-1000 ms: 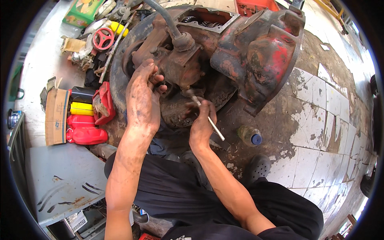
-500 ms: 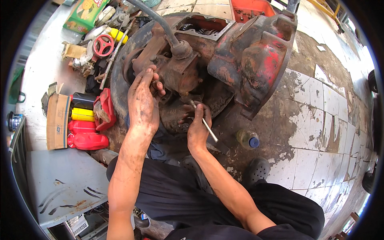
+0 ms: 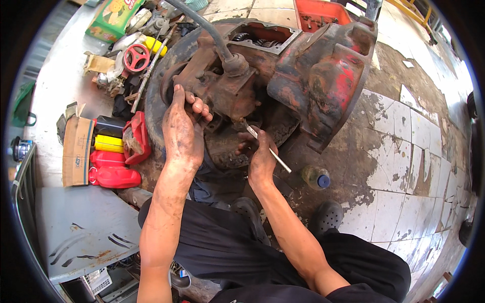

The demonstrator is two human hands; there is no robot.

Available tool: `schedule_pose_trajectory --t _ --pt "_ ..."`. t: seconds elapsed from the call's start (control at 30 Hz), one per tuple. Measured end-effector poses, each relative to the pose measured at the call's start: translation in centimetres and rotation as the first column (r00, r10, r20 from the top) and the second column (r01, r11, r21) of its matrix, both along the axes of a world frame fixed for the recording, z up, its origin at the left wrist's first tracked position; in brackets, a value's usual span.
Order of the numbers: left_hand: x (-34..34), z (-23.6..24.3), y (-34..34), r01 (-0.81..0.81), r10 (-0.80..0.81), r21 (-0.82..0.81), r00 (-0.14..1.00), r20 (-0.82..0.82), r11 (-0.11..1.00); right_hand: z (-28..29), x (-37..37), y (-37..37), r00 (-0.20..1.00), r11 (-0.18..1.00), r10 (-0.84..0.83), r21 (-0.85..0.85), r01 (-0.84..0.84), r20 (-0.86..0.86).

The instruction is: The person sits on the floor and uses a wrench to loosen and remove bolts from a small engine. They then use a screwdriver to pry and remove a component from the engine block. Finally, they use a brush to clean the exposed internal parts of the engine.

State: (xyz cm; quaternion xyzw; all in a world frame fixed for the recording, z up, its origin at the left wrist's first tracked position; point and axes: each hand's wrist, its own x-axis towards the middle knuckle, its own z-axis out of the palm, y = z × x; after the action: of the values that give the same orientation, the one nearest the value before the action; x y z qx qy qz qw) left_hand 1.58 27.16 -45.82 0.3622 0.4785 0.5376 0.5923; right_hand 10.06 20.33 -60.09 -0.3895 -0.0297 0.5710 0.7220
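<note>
A rusty cast-metal housing (image 3: 232,96) with red-paint traces and a grey lever tube (image 3: 212,35) rests on a large dark tyre (image 3: 156,121). My left hand (image 3: 184,129) is raised at the housing's left side, fingers curled with the tips close to it; what they hold, if anything, is hidden. My right hand (image 3: 260,156) grips a slim silver tool (image 3: 275,159), whose upper end touches a fitting low on the housing, where the detail is too small to make out.
Red containers (image 3: 113,177), a yellow bottle (image 3: 108,144), cardboard (image 3: 76,159) and assorted parts (image 3: 126,65) lie at the left above a grey metal sheet (image 3: 81,232). A plastic bottle (image 3: 316,177) stands right of my right hand; an orange tray (image 3: 323,10) sits behind the housing.
My right hand and tool dipped and shifted left, then moved back rightward, the tool tilting slightly. My left hand's fingers have shifted slightly against the housing. The view has shifted a little.
</note>
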Motion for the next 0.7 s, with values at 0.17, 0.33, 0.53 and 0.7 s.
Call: schedule_pose_trajectory --t 0.17,0.33,0.53,0.7 --pt "-0.2 0.6 0.4 -0.061 0.062 -0.01 0.996 0.069 0.998 -0.4 0.6 -0.1 0.996 1.0 0.008 -0.021 -0.009 -0.086" --pt "-2.1 1.7 1.7 -0.044 0.039 0.046 0.994 0.101 0.998 -0.3 0.4 -0.4 0.981 0.984 0.175 0.029 -0.173 -0.079" --pt "-4.5 2.5 2.9 -0.129 0.124 0.108 0.991 0.045 0.986 0.9 -0.7 -0.4 1.0 1.0 0.007 -0.022 -0.006 0.03" --pt "-3.7 2.2 2.9 -0.242 0.249 0.084 0.965 -0.077 0.967 0.9 -0.7 -0.3 0.997 0.998 -0.048 -0.039 0.05 0.054"
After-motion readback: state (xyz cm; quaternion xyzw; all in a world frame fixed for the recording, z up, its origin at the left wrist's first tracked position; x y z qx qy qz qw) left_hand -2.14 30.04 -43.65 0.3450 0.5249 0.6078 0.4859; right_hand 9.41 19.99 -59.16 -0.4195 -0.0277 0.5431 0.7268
